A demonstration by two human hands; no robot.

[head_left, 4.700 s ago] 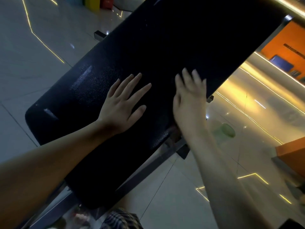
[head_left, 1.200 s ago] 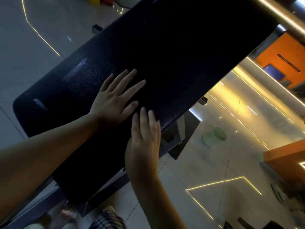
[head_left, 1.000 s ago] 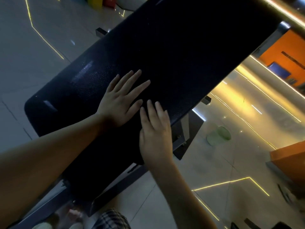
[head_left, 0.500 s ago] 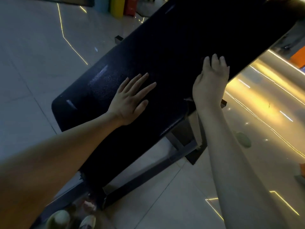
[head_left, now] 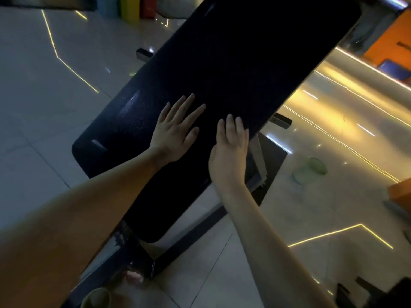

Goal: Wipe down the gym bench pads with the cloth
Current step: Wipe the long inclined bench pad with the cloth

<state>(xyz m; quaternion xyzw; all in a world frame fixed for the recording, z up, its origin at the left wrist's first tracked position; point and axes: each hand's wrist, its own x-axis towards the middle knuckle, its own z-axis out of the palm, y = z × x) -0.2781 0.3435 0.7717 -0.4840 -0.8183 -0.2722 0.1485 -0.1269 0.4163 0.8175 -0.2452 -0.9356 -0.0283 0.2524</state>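
Oddly, no cloth showed. On the black bench pad (head_left: pixel 244 58) the left hand (head_left: pixel 173 132) lay flat, fingers spread, and the right hand (head_left: pixel 229 152) lay flat at its right edge, fingers together; neither held anything. Bare palms would likely smear rather than clean, and the right might slip off the edge.

Site was an indoor gym. Evidence: a long black padded bench cushion with pebbled vinyl surface (head_left: pixel 233 63) was mounted on a dark steel tube frame (head_left: pixel 200 225); pale glossy floor tiles (head_left: pixel 44 112) carried thin inlaid yellow light strips (head_left: pixel 73 72); an orange wall panel (head_left: pixel 391 47) stood at far right; upright blue, yellow and red blocks (head_left: pixel 130 7) lined the far edge. Lighting was dim.
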